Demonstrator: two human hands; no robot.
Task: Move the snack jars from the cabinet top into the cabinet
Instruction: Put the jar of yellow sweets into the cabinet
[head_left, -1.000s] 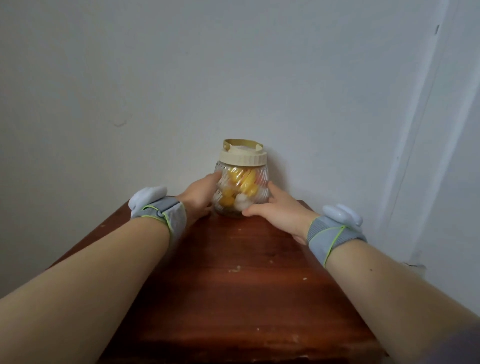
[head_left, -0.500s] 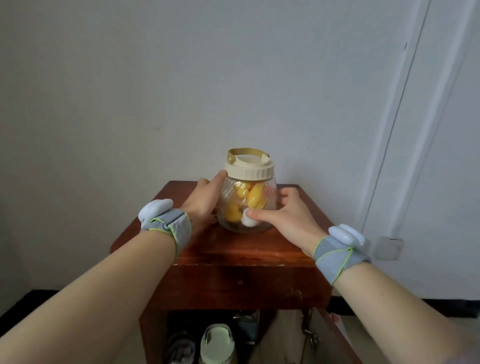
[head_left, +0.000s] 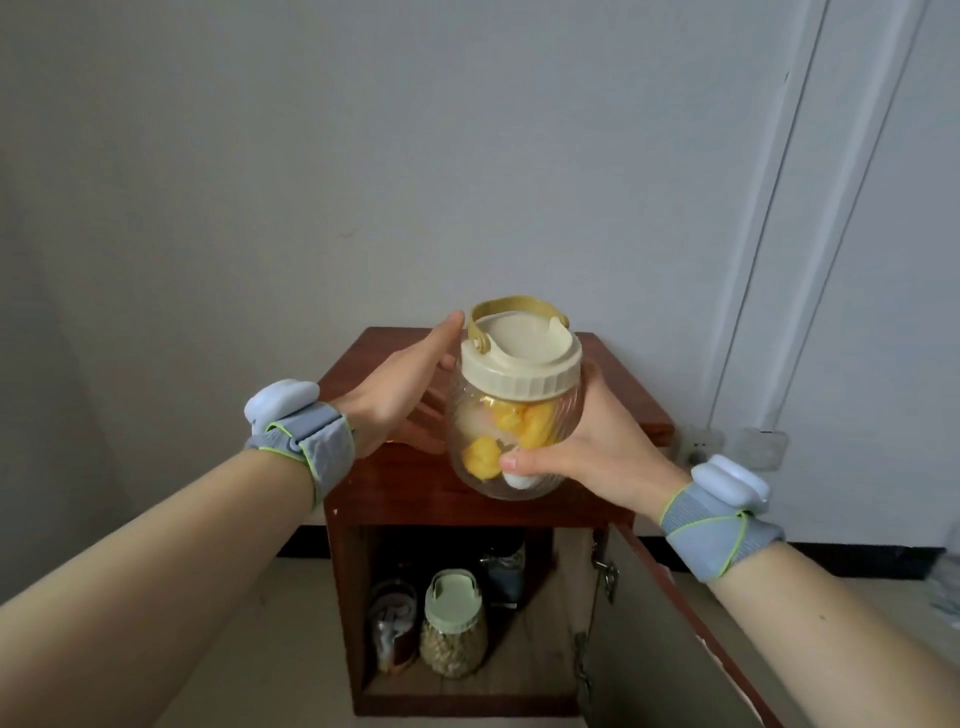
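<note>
1. Jar (head_left: 511, 410) w/ cream lid, yellow snacks inside: held in the air in front of the cabinet (head_left: 498, 512), roughly level w/ its top. Looks clear of the wood, though its base overlaps the front edge in this view.
2. R hand (head_left: 582, 447) wraps the jar's right side, thumb across the lower front; looks to carry most of the wt.
3. L hand (head_left: 400, 395) spread wide, flat against the jar's left side, fingers behind the glass. Steadying, prob. because ribbed glass is slick.
4. Lid handle unused; two-hand side hold prob. gives better control for lowering.
5. Cabinet door (head_left: 670, 623) stands open to the right. Inside: green-lid jar (head_left: 453, 623) at front, dark jar (head_left: 392, 631) left of it, more behind, unclear.
6. Free spot looks to be right of the green-lid jar; next step likely lower and slide in there.
</note>
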